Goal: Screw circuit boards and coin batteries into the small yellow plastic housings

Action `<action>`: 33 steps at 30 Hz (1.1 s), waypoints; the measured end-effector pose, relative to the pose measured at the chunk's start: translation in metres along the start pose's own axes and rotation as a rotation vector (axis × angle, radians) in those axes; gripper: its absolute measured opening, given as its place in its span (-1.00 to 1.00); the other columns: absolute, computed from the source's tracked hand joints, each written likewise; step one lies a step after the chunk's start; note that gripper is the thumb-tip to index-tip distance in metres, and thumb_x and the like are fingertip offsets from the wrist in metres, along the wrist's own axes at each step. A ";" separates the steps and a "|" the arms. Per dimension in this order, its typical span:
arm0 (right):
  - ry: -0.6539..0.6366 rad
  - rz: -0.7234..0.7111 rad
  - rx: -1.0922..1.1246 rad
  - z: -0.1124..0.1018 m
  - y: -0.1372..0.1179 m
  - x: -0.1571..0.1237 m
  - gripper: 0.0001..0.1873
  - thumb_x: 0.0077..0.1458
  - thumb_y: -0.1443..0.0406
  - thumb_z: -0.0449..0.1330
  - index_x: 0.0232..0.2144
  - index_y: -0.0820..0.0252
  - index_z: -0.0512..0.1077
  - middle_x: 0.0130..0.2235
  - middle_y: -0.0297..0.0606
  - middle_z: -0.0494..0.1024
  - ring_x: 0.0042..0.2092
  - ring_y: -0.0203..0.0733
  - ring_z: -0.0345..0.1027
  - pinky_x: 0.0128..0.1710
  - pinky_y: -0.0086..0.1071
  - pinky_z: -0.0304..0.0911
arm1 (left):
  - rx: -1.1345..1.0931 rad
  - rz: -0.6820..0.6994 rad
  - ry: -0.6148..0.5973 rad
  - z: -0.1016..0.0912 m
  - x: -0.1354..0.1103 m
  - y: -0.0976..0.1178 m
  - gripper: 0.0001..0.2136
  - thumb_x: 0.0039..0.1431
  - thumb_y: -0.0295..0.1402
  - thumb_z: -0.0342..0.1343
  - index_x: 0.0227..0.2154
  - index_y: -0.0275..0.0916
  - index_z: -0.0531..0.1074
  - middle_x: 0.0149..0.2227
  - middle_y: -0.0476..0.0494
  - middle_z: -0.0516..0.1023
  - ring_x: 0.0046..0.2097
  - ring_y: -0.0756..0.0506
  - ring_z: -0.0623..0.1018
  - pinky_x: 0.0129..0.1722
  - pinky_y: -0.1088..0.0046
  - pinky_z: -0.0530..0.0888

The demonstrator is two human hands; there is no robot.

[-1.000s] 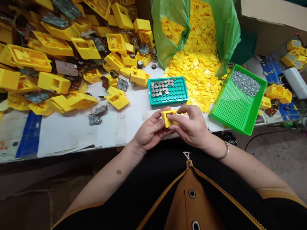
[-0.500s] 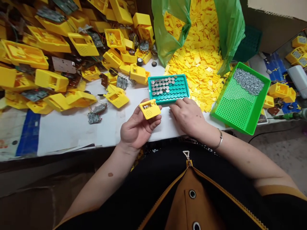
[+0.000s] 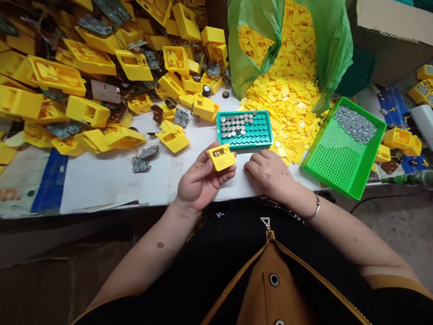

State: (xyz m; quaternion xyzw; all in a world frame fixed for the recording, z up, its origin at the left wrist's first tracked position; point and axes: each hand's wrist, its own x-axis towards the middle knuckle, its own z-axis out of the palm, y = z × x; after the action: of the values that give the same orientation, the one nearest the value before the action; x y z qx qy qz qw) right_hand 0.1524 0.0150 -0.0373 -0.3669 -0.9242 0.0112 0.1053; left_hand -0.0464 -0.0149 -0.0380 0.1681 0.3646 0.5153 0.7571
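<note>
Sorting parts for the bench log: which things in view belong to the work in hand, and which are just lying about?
Likely in the work:
- yellow case, held in the left hand
- silver discs in the teal tray, near the right hand

Seemingly just lying about:
- cardboard box
- white object at far right
- green basket, untouched

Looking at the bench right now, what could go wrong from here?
The left hand holds the yellow case with its opening exposed; tipping it might spill the silver pieces inside.
The right hand is close to the teal tray; a knock could jolt its round cells loose.
The green basket appears to overhang the table, so a bump might tip it.
</note>
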 end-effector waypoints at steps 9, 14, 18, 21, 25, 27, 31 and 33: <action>0.379 0.438 0.886 -0.025 -0.008 -0.001 -0.92 0.06 0.31 0.25 -0.42 0.23 0.47 -0.40 -0.34 0.55 -0.40 -0.38 0.34 -0.38 -0.46 0.26 | -0.002 0.017 -0.061 0.023 0.002 -0.014 -0.67 0.01 -0.41 0.32 -0.13 -0.13 0.44 -0.10 -0.05 0.60 -0.14 -0.05 0.62 -0.13 0.43 0.58; 0.414 0.485 0.900 -0.030 -0.015 -0.003 -0.96 0.04 0.36 0.21 -0.43 0.23 0.47 -0.40 -0.34 0.56 -0.37 -0.36 0.39 -0.34 -0.44 0.30 | 0.009 -0.017 -0.085 0.033 0.007 -0.027 -0.62 -0.06 -0.43 0.37 -0.15 -0.10 0.45 -0.13 0.03 0.59 -0.13 0.01 0.59 -0.04 0.44 0.53; 0.424 0.497 0.781 -0.027 -0.017 -0.005 -0.95 0.06 0.35 0.19 -0.43 0.21 0.45 -0.40 -0.33 0.55 -0.36 -0.33 0.37 -0.32 -0.41 0.29 | 0.018 -0.011 -0.079 0.034 0.009 -0.031 -0.60 -0.10 -0.44 0.39 -0.16 -0.09 0.46 -0.15 0.03 0.60 -0.14 0.00 0.59 -0.04 0.40 0.53; 0.450 0.471 0.705 -0.025 -0.019 -0.006 -0.94 0.08 0.35 0.20 -0.44 0.22 0.44 -0.40 -0.31 0.55 -0.36 -0.32 0.36 -0.32 -0.40 0.27 | 0.016 0.031 -0.069 0.034 0.010 -0.032 -0.62 -0.13 -0.45 0.40 -0.20 -0.08 0.48 -0.14 0.03 0.60 -0.14 -0.02 0.58 -0.06 0.39 0.53; 0.445 0.451 0.676 -0.023 -0.021 -0.005 -0.91 0.08 0.35 0.20 -0.46 0.24 0.43 -0.42 -0.30 0.53 -0.38 -0.32 0.35 -0.33 -0.40 0.26 | 0.029 0.087 -0.051 0.034 0.012 -0.035 -0.64 -0.13 -0.47 0.40 -0.23 -0.08 0.50 -0.16 0.04 0.61 -0.15 0.00 0.58 -0.08 0.43 0.53; 0.449 0.477 0.666 -0.022 -0.021 -0.005 -0.91 0.08 0.34 0.20 -0.46 0.23 0.43 -0.43 -0.30 0.52 -0.39 -0.32 0.35 -0.33 -0.40 0.26 | 0.030 0.099 -0.050 0.034 0.013 -0.036 -0.64 -0.14 -0.47 0.41 -0.24 -0.08 0.51 -0.17 0.04 0.61 -0.16 0.00 0.58 -0.09 0.44 0.53; 0.471 0.511 0.652 -0.023 -0.022 -0.004 -0.90 0.08 0.33 0.19 -0.47 0.21 0.41 -0.43 -0.32 0.51 -0.39 -0.32 0.33 -0.33 -0.40 0.26 | 0.039 0.101 -0.051 0.034 0.013 -0.037 -0.65 -0.15 -0.47 0.42 -0.24 -0.08 0.53 -0.17 0.03 0.62 -0.15 0.01 0.58 -0.10 0.46 0.53; 0.460 0.505 0.650 -0.024 -0.023 -0.004 -0.89 0.09 0.32 0.18 -0.47 0.21 0.41 -0.43 -0.32 0.50 -0.39 -0.32 0.33 -0.34 -0.40 0.26 | 0.044 0.096 -0.050 0.034 0.013 -0.037 -0.64 -0.14 -0.46 0.41 -0.23 -0.08 0.53 -0.16 0.03 0.62 -0.15 0.01 0.57 -0.10 0.47 0.53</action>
State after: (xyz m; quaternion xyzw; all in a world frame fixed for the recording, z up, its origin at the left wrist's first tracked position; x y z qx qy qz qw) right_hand 0.1449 -0.0059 -0.0128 -0.5214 -0.7072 0.2437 0.4106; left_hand 0.0054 -0.0148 -0.0435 0.2147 0.3486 0.5385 0.7365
